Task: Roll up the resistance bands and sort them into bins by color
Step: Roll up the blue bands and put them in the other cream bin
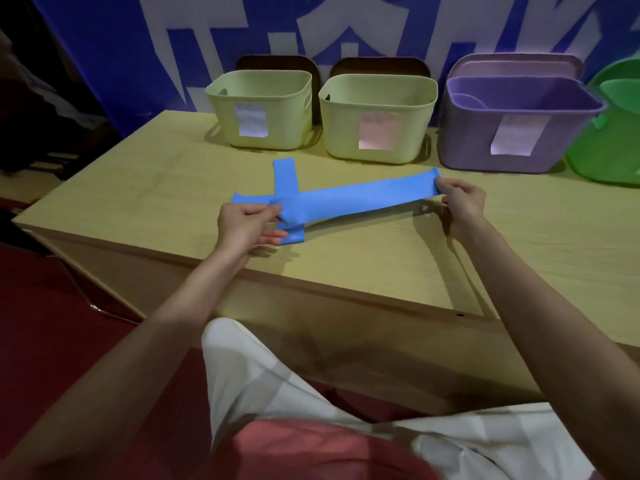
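Observation:
A long blue resistance band (363,197) is stretched just above the wooden table (381,258). My left hand (242,225) pinches its left end, and my right hand (460,202) pinches its right end, which is lifted off the table. A second blue band (285,178) lies flat underneath, crossing it and running from the bins toward me. Along the back stand two pale yellow bins (259,109) (377,116), a purple bin (516,123) and a green bin (613,140); the yellow and purple ones carry paper labels.
A blue and white banner (138,46) hangs behind the bins. Lids lean behind the yellow and purple bins. The table's front edge (346,289) runs diagonally close to my lap. Red floor lies to the left.

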Tool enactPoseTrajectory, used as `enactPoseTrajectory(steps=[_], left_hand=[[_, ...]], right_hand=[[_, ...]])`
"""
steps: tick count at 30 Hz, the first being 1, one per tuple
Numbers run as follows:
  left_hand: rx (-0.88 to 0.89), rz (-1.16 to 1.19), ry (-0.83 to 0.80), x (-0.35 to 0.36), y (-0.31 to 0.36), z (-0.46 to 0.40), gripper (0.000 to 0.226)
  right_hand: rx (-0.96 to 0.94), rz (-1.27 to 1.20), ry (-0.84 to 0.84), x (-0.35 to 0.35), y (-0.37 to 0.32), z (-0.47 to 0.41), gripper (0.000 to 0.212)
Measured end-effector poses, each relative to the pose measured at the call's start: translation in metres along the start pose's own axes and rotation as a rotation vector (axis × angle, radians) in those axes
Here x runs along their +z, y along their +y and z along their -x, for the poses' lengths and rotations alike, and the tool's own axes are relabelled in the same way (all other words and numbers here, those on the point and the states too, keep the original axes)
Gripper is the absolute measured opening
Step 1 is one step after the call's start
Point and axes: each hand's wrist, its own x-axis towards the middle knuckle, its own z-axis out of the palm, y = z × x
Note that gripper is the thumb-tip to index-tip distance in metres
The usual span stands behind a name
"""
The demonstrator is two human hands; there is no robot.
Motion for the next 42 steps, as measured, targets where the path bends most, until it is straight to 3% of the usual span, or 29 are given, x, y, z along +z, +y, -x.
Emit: enactPoseTrajectory(steps=[3,9,13,19,28,31,36,42], left_hand=[[0.010,0.117,0.019,0.006,0.001,-0.011,0.021],[0.056,0.348,0.047,0.018,0.003,-0.030,0.010],[0.102,0.201,0.023,0.025,0.004,-0.034,0.011],[0.279,-0.047,-0.067,0.032,-0.009,-0.041,0.015],[0.150,0.160,-0.058,0.049,-0.003,-0.054,0.014],[0.187,0.052,-0.078,0.067,0.004,-0.070,0.014],[0.319,-0.216,-0.139,0.119,0.027,-0.106,0.010],[0.593,-0.652,-0.225,0.193,0.057,-0.126,0.014]], right_hand=[[0.069,-0.074,-0.043,-0.014,-0.005,0.009,0.003],[0.108,-0.226,-0.149,-0.034,-0.005,0.022,0.004],[0.036,-0.064,-0.105,-0.041,-0.001,0.029,0.010],[-0.074,-0.068,0.058,-0.043,0.000,0.030,0.004],[-0.023,-0.062,0.086,-0.060,-0.002,0.036,0.010],[-0.032,-0.009,0.131,-0.066,-0.005,0.039,0.003],[-0.133,0.233,0.107,-0.082,-0.009,0.051,0.026],[-0.102,0.471,-0.006,-0.098,-0.010,0.080,0.012]])
